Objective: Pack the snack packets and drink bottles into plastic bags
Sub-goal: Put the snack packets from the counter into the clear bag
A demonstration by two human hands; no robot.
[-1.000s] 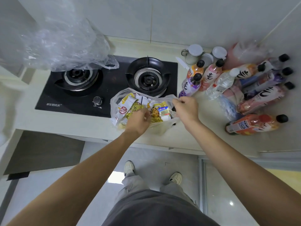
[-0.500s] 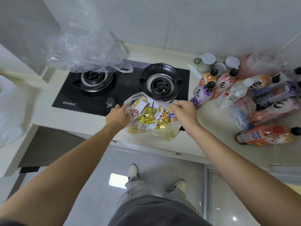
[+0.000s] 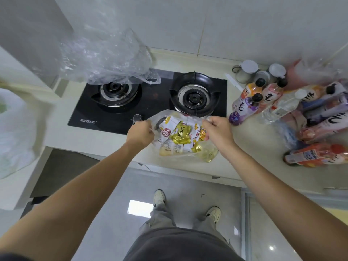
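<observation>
At the counter's front edge, a clear plastic bag (image 3: 205,155) of snack packets (image 3: 178,136) sits before the black 2-burner stove (image 3: 150,98). Left hand (image 3: 140,133) and right hand (image 3: 218,129) each pinch one side of its mouth. Drink bottles (image 3: 293,110) crowd the pale countertop (image 3: 94,136) at right. Another crumpled clear bag (image 3: 105,59) covers the left burner, below a tiled wall.

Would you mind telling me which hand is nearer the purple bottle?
Right. The right hand is just beside the purple bottle; the left hand is across the bag.
</observation>
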